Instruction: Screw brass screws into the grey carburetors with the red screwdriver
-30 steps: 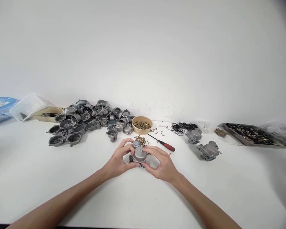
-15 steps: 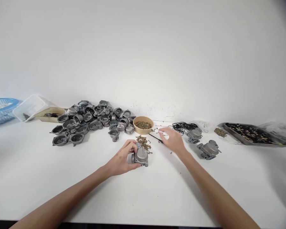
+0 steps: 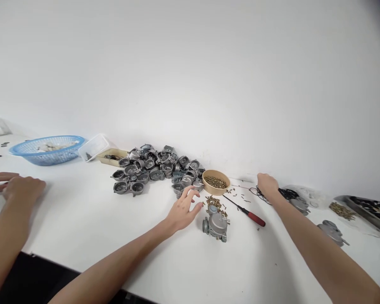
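While left hand [image 3: 182, 213] spreads empty, right hand [image 3: 267, 185] sits by black rings [image 3: 288, 194], hold unclear.

A pale wall [image 3: 209, 76], softly and unevenly lit, rises behind a white tabletop [image 3: 82, 223].

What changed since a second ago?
Right hand let go of the carburetor first and went back and right, to the black rings; its grip is hidden. Then the left hand released the carburetor and opened, just left of it. The view swung left, showing another person's hands. Screwdriver and bowl stayed put.
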Motion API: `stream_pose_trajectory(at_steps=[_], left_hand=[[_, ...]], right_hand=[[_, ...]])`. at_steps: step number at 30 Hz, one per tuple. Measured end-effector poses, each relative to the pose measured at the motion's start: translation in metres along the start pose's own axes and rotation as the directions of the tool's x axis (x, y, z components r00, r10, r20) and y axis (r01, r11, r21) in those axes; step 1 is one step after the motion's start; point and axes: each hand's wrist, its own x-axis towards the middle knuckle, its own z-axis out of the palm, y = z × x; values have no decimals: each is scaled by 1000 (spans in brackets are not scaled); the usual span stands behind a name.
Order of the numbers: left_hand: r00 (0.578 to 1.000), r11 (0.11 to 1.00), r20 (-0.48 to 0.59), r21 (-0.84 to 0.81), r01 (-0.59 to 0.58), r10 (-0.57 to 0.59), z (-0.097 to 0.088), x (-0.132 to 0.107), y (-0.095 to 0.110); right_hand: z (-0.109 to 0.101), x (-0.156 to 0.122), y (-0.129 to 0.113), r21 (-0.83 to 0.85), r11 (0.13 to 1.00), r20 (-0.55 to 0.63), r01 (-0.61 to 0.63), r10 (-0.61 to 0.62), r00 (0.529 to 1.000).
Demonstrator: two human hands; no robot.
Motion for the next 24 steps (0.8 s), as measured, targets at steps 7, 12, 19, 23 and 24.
stream_pose_trajectory(at_steps=[7,12,19,23,24], left_hand=[[986,952,-76,-258,-166,151,-11,5,-3],[965,939,-158,-240,-245,211,-10,-1,8],[994,865,-100,-501,-11,-45,-15,4,12],[980,887,-180,-462,-7,-87,-28,10,0],[980,902,-182,-432,-1,-86,-31,12,-2]], right_hand=[[-34,-64,-78,498,796,43,344,-419,907],[-19,-146,-129,951,229,-21,209,-625,780],[-49,-118,-56,718,621,-172,315,-280,944],[-90,-84,59,601,798,-391,35,256,884],[-93,-84,85,570,821,-435,-28,331,837]])
